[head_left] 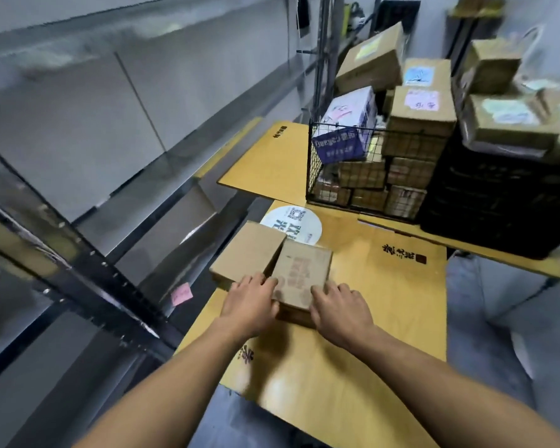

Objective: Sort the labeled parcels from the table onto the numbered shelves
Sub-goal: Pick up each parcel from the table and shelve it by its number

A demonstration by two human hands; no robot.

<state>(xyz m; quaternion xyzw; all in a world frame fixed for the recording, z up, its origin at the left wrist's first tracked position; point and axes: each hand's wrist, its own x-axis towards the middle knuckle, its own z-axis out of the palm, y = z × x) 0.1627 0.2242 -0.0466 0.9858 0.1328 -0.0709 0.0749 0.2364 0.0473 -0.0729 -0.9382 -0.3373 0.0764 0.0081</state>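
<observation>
A small brown cardboard parcel with faded red print [302,271] lies on the yellow table [385,305]. My left hand [251,302] grips its near left corner, and my right hand [340,307] grips its near right edge. A plain brown parcel [248,252] lies touching it on the left. The metal shelf rack [88,263] runs along the left side; its number labels are too blurred to read.
A wire basket [314,163] at the back holds several stacked parcels, and a black crate [498,205] to its right carries more labeled boxes. A round white printed disc [293,221] lies behind the two parcels. A pink sticky note [181,294] hangs on the shelf edge.
</observation>
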